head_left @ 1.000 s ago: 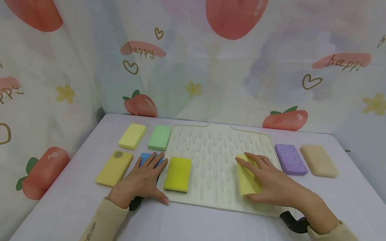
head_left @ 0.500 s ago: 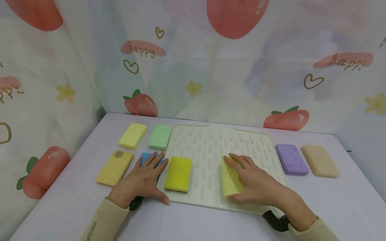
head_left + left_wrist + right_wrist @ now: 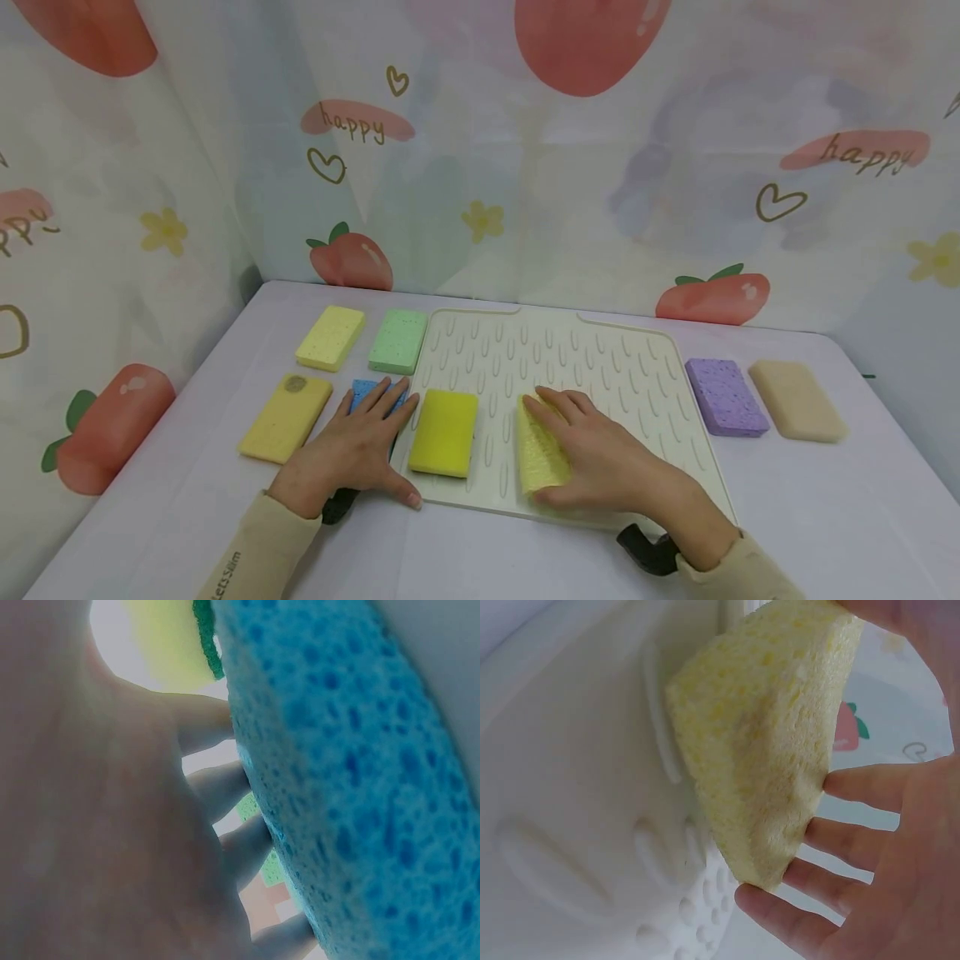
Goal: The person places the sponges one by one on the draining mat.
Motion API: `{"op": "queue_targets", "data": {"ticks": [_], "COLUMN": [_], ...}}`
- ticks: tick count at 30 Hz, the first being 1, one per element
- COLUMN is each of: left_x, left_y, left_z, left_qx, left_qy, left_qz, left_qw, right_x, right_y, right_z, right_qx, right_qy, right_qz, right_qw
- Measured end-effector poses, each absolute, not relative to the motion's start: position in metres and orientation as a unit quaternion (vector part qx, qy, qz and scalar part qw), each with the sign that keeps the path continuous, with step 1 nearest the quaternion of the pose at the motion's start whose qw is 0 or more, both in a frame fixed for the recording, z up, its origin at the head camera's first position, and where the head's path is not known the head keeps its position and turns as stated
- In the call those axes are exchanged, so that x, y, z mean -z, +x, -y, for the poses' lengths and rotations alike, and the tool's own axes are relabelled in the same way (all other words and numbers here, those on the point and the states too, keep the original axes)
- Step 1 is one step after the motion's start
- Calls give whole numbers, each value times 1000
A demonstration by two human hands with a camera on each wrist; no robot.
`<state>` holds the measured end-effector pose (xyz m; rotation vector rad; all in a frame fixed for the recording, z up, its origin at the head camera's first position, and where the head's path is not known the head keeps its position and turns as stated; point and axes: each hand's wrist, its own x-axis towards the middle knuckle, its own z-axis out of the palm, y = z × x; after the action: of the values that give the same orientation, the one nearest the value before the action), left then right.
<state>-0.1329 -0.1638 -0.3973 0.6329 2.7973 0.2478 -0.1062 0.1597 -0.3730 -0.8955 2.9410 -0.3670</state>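
My right hand holds a pale yellow sponge by its ends, thumb at the near end and fingers at the far end, over the front part of a cream ridged mat. In the right wrist view the sponge is tilted and bent, with fingertips along its edge. At the mat's left edge my left hand rests with spread fingers on a blue sponge, mostly covered by the hand. Fingertips touch the blue sponge in the left wrist view. A bright yellow sponge lies on the mat between both hands.
Left of the mat lie a green sponge, a light yellow sponge and a tan-yellow sponge with a dark spot. A purple sponge and a beige sponge lie to its right. Printed cloth walls the table's back.
My right hand has moved left across the mat with the pale yellow sponge, closer to the bright yellow one. The left hand has stayed on the blue sponge.
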Motion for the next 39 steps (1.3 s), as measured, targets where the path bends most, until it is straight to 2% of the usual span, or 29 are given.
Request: {"op": "queue_targets", "data": {"ticks": [27, 39], "left_x": [398, 398], "left_y": [-135, -135], "left_z": [164, 163], "left_qx": [-85, -85], "left_qy": [210, 213], "left_qz": [-964, -963], "left_qw": [141, 138], "right_x": [388, 391], "right_y": [-117, -115], "right_z": [-124, -126], "right_qx": [95, 91], "right_qy": [-281, -288], "right_qz": [-952, -951], "right_qw": [73, 62]}}
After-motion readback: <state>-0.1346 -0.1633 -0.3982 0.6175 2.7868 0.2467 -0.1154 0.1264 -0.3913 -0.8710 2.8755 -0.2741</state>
